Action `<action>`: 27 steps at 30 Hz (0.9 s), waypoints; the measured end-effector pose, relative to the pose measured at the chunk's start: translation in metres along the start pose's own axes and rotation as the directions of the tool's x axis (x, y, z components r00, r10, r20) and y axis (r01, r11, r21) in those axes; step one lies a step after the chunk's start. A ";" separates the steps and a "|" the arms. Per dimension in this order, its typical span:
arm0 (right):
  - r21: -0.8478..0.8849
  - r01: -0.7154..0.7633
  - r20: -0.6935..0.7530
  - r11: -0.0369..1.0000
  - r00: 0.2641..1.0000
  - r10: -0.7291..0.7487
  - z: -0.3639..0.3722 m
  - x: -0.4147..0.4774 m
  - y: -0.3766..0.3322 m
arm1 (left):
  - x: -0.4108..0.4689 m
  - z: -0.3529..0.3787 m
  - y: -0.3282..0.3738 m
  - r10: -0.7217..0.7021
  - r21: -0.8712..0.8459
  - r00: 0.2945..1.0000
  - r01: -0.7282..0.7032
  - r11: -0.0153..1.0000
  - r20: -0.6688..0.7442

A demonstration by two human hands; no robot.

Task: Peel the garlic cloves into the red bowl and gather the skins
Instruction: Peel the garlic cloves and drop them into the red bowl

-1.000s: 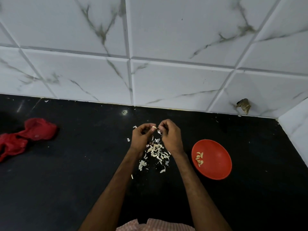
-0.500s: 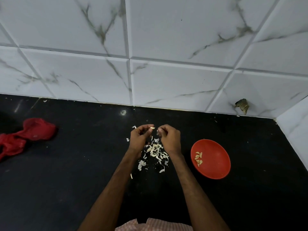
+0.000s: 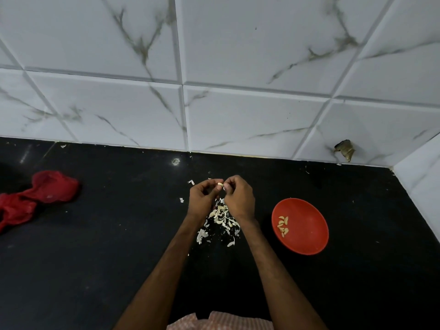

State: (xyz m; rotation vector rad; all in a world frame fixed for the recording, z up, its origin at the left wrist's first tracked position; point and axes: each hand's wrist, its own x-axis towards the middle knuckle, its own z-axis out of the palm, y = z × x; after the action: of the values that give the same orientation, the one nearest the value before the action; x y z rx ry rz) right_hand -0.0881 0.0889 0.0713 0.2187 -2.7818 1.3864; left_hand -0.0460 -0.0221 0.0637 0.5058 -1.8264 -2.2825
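Behind, white tiled wall (image 3: 238, 55); below, black tabletop (image 3: 107, 258). Far left, crumpled red cloth (image 3: 35, 198); right of centre, red bowl (image 3: 309, 231) with several peeled cloves (image 3: 282, 226) inside. Centre, left hand (image 3: 202, 198) and right hand (image 3: 239, 198) meeting over a loose pile of skins (image 3: 221, 217) on the tabletop, fingers (image 3: 213, 183) of both clamped on one garlic clove (image 3: 220, 185).

Dim, soft indoor light with no hard shadows. The white marble-look wall tiles (image 3: 238, 55) read grey-blue and the black countertop (image 3: 95, 270) swallows detail. One small glare spot (image 3: 175, 161) sits near the wall. Centre sharp, garlic skins (image 3: 222, 217) resolve as flakes; grout lines (image 3: 178, 44) bow toward the frame edges.
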 end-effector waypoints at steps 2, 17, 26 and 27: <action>-0.045 0.011 0.010 0.999 1.000 -0.010 0.000 -0.001 -0.003 | 0.001 0.001 -0.001 0.045 0.064 0.999 -0.044 0.997 -0.019; 0.129 -0.057 0.001 0.990 0.998 0.058 -0.001 0.004 0.003 | 0.009 -0.011 -0.010 0.110 0.153 0.987 -0.092 0.984 -0.113; 0.168 0.185 0.028 0.968 0.981 -0.192 -0.008 0.001 -0.006 | 0.007 -0.010 -0.005 0.121 0.121 0.993 -0.119 0.986 -0.011; 0.178 0.186 0.028 0.966 0.981 -0.194 -0.008 0.000 -0.007 | 0.008 -0.011 -0.006 0.111 0.102 0.994 -0.110 0.989 -0.009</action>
State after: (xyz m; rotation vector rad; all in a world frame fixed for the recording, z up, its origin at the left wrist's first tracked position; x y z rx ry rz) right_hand -0.0878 0.0910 0.0815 0.5123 -2.5894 1.5933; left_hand -0.0488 -0.0330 0.0550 0.4237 -1.9203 -2.1177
